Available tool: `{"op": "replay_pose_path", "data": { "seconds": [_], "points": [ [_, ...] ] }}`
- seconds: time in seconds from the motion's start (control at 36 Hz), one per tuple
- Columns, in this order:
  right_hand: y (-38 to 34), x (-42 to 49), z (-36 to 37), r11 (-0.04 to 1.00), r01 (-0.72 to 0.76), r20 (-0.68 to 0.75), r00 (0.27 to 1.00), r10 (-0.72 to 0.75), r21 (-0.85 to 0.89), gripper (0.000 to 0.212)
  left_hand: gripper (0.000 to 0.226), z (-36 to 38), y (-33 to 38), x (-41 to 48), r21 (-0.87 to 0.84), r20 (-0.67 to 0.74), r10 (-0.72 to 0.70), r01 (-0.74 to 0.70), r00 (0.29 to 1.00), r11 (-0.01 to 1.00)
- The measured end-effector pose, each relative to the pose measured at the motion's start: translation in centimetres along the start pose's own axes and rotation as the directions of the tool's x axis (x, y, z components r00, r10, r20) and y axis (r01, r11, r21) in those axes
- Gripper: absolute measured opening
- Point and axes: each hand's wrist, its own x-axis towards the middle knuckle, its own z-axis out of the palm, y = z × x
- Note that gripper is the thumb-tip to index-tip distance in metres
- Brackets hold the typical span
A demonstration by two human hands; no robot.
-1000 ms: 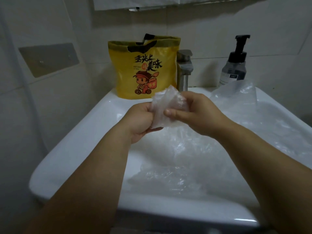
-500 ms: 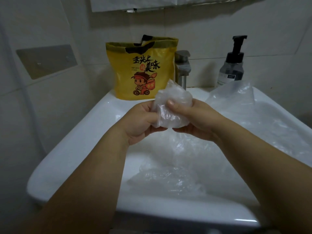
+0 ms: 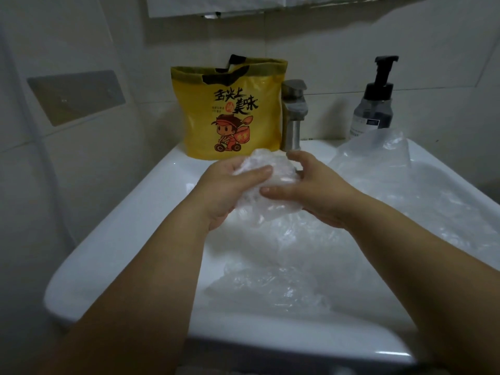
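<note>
A wad of clear plastic (image 3: 273, 201), crumpled into a pale, cloudy bundle with glossy creases, sits clasped between a person's two bare hands above the basin of a white sink (image 3: 151, 212). The left hand (image 3: 224, 190) cups the wad from its left side, the thumb laid across the upper front. The right hand (image 3: 316, 193) closes on it from the right, its fingers (image 3: 297, 159) curled over the far top and the thumb pressed flat on the near face. Both hands are clamped on the plastic.

The bundle is lumpy and roughly egg-shaped. Its long axis runs from the far, upper end by the fingertips down toward the nearer, lower end at the heels of the hands, tilted slightly right. No end tapers to a clear point. Its bottom edge hangs just above more loose plastic sheeting (image 3: 392, 196), which fills the basin and rises over the right rim; whether the two are joined cannot be told.

Behind the hands, a yellow bag (image 3: 232, 109) with a cartoon rider stands on the back ledge, just beside a metal tap (image 3: 293, 115). A dark pump bottle (image 3: 374, 104) stands farther right.
</note>
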Motion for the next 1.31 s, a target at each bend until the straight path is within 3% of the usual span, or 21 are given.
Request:
{"op": "replay_pose_path", "data": {
  "seconds": [0.06,0.11,0.14,0.19,0.25,0.39,0.47,0.56,0.67,0.81,0.92,1.14,1.22,1.31],
  "points": [
    [-0.2,0.1,0.1,0.988,-0.039,-0.019,0.999,0.042,0.147,0.119,0.026,-0.1,0.1,0.1,-0.069,-0.079,0.011,-0.017,0.997,0.997],
    [-0.2,0.1,0.5,0.937,-0.152,0.048,0.988,0.144,0.315,0.120,0.026,-0.3,0.2,0.4,-0.149,-0.145,0.022,-0.043,0.989,0.988],
    [-0.2,-0.1,0.7,0.913,-0.221,0.119,0.974,0.190,0.344,0.111,0.027,-0.3,0.3,0.5,-0.169,-0.161,0.030,-0.057,0.987,0.984],
    [-0.1,-0.4,1.3,0.897,-0.287,0.213,0.951,0.224,0.337,0.065,0.030,-0.2,0.2,0.5,-0.186,-0.164,0.032,-0.063,0.986,0.980],
    [0.1,-0.2,1.5,0.891,-0.256,0.176,0.963,0.203,0.376,0.032,0.032,0.0,0.2,0.5,-0.206,-0.157,0.011,-0.043,0.988,0.978],
    [-0.3,0.1,0.4,0.899,-0.146,0.065,0.989,0.130,0.413,0.013,0.035,-0.3,0.6,0.3,-0.193,-0.081,-0.006,-0.010,0.997,0.981],
    [0.0,0.3,-0.2,0.934,-0.136,0.072,0.990,0.119,0.330,0.019,0.038,0.1,0.3,0.0,-0.067,0.017,-0.020,0.021,1.000,0.997],
    [-0.2,0.2,-0.5,0.939,-0.154,0.101,0.987,0.129,0.309,0.021,0.026,0.0,-0.2,0.1,0.026,-0.045,0.008,-0.007,0.999,1.000],
    [-1.0,0.1,-1.1,0.903,-0.169,0.140,0.983,0.123,0.395,0.015,0.027,-0.8,-0.2,0.5,-0.025,-0.058,-0.021,0.020,0.998,0.999],
    [-1.2,0.2,-2.1,0.875,-0.212,0.216,0.968,0.127,0.434,0.033,0.029,-1.2,0.1,0.6,-0.098,-0.018,-0.051,0.049,0.999,0.994],
    [-1.2,0.4,-2.8,0.861,-0.224,0.199,0.969,0.146,0.457,0.043,0.024,-1.2,0.4,0.2,-0.117,0.048,-0.042,0.047,0.998,0.992],
    [-1.6,0.0,-3.4,0.884,-0.194,0.210,0.971,0.112,0.426,0.035,0.023,-0.8,0.6,-0.1,-0.165,0.090,-0.048,0.062,0.995,0.984],
    [-2.2,-0.5,-3.6,0.869,-0.193,0.306,0.951,0.051,0.455,0.026,0.026,-0.6,0.6,-0.1,-0.152,0.031,-0.033,0.038,0.999,0.988],
    [-2.3,-0.7,-4.4,0.859,-0.243,0.497,0.868,-0.016,0.451,0.049,0.035,-0.5,0.2,0.2,-0.021,-0.058,0.000,-0.001,0.998,1.000]
  ]
}}
